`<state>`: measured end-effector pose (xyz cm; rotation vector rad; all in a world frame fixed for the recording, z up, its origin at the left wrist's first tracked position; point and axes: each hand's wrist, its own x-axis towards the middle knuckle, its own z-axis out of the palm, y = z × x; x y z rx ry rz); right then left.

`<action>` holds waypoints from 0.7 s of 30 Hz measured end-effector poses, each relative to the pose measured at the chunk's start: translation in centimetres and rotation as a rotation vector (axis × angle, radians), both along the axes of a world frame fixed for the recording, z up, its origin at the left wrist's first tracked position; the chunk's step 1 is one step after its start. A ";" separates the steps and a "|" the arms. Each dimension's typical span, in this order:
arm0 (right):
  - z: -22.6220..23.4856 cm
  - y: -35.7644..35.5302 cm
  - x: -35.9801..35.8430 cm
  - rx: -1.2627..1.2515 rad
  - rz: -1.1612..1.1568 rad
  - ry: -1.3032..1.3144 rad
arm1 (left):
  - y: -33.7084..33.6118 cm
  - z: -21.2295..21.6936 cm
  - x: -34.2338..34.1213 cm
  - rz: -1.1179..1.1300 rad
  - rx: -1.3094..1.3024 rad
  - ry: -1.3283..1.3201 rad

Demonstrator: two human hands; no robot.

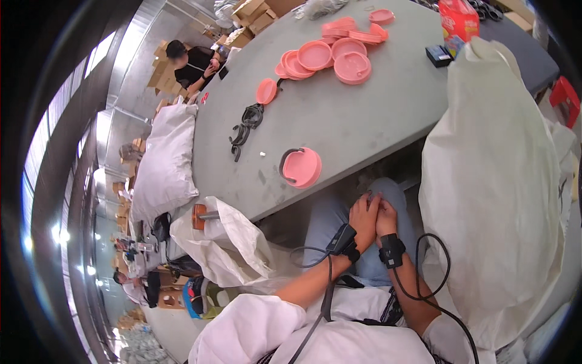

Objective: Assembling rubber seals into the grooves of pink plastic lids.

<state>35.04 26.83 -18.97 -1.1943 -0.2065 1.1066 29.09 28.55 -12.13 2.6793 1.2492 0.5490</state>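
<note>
Head view shows a pink round piece (306, 168) with a dark curved strip (282, 164) at the frame's centre, near the grey table's (388, 109) edge, left hand (362, 221) and right hand (387, 219) pressed together lower right, more pink pieces (314, 56) at upper centre.

Held left hand (362, 223) and right hand (387, 219) together over blue jeans (322, 221).
Sat beside a grey table (388, 115) strewn with pink pieces (314, 56).

Pink dish (305, 168): smooth plastic, faint sheen. Tabletop (376, 112): matt, smudged. White sack (491, 158): creased woven material, dull. Trousers (326, 221): denim cloth.
</note>
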 end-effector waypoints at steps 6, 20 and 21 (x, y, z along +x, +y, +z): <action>1.5 -1.3 1.0 0.274 0.011 0.568 | 0.2 6.6 -1.4 -0.376 -0.347 -0.237; 5.0 -1.2 0.7 0.133 0.112 0.377 | 14.4 12.5 -6.5 0.334 0.138 -0.015; 4.9 -1.6 0.9 0.120 0.116 0.359 | 14.2 12.5 -6.4 0.344 0.151 -0.035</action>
